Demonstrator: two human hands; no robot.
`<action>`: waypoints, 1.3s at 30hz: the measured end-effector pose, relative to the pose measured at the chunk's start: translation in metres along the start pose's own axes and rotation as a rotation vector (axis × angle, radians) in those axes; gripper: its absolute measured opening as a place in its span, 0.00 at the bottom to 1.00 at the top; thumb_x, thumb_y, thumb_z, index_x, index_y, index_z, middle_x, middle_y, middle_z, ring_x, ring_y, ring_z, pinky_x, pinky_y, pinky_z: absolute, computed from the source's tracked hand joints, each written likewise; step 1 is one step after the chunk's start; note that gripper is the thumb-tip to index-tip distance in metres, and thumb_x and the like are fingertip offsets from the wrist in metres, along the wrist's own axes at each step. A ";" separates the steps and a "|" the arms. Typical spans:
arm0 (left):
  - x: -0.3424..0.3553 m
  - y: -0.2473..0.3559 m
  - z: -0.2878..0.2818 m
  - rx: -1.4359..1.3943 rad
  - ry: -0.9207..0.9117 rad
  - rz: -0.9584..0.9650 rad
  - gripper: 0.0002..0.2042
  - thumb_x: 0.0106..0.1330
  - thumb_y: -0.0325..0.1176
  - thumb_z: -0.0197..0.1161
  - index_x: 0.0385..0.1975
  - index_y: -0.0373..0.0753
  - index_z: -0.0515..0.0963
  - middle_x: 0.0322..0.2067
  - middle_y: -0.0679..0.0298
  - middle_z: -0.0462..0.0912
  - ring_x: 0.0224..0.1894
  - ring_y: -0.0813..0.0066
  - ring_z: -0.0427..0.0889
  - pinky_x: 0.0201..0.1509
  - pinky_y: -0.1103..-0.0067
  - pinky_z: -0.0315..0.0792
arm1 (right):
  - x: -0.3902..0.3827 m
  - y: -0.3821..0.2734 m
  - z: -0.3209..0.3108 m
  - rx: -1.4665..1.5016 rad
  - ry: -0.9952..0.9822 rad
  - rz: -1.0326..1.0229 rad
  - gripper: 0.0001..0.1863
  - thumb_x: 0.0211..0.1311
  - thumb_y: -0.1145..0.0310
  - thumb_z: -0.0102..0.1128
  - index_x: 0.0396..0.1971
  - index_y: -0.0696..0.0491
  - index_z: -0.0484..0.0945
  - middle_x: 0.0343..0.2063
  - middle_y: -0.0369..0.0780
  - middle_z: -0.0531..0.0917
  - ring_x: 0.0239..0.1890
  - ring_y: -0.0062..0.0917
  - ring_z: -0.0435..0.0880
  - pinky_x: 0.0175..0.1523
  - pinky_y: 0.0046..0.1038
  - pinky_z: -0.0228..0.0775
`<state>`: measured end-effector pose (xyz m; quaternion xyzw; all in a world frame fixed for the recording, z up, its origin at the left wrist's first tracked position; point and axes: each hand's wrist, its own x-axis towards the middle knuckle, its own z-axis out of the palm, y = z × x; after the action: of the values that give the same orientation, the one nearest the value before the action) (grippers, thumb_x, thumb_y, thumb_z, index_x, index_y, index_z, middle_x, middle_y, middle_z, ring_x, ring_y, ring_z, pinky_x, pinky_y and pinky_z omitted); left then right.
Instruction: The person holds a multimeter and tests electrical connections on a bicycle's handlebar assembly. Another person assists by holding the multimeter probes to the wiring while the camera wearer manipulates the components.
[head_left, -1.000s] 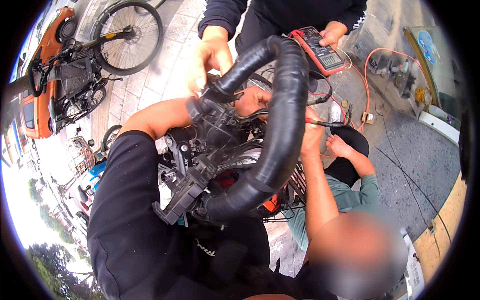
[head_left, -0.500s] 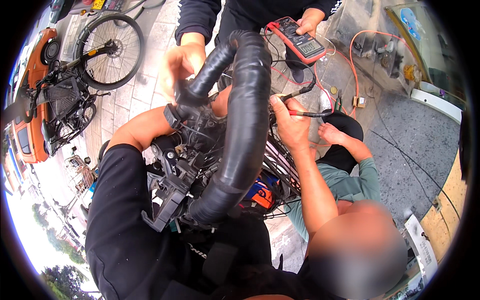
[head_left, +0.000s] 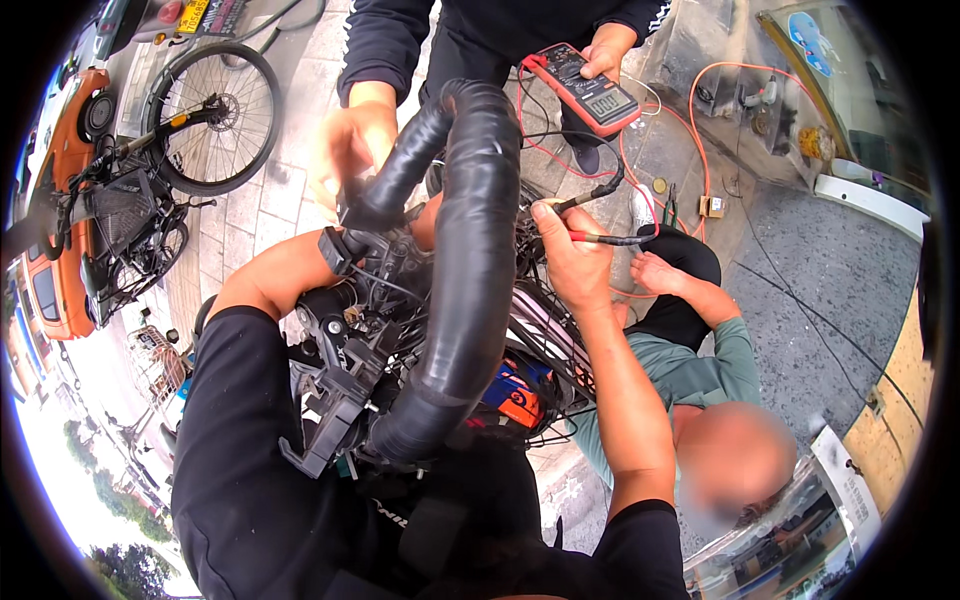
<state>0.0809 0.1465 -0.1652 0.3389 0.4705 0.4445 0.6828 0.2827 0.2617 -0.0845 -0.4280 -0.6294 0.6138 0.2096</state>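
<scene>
In front of me, a thick drop handlebar [head_left: 465, 260] wrapped in glossy black tape covers the middle of a tangle of black brackets and cables [head_left: 370, 310]. My right hand [head_left: 577, 255], just right of the bar, is closed on multimeter probes [head_left: 600, 238], one with a red part. Their leads run up to a red digital multimeter [head_left: 600, 95], held by the left hand [head_left: 606, 50] of a person opposite. That person's right hand [head_left: 350, 150], blurred, is by the bar's left end. My left hand [head_left: 427, 225] reaches behind the bar; its fingers are hidden.
A person in a green shirt [head_left: 690, 365] sits close on my right. Orange cable [head_left: 695, 130] and a small box [head_left: 711, 206] lie on the paving. A bicycle wheel [head_left: 215, 118] and an orange vehicle [head_left: 60, 290] stand at left. An orange-and-blue item [head_left: 520, 390] sits below the bar.
The view has shifted slightly, with the bar appearing further left. The seated person's head has moved away from my right arm, uncovering my sleeve. My right hand still grips the probes.
</scene>
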 end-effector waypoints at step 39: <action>0.002 0.007 -0.001 -0.123 -0.048 -0.090 0.08 0.74 0.23 0.69 0.49 0.27 0.84 0.40 0.57 0.90 0.44 0.74 0.89 0.50 0.77 0.84 | 0.003 0.000 0.000 -0.009 -0.010 0.015 0.12 0.73 0.66 0.71 0.37 0.61 0.87 0.22 0.30 0.79 0.26 0.11 0.72 0.31 0.23 0.66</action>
<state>0.0784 0.1511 -0.1597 0.2855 0.4408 0.4332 0.7325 0.2813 0.2640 -0.0857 -0.4306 -0.6299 0.6148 0.1997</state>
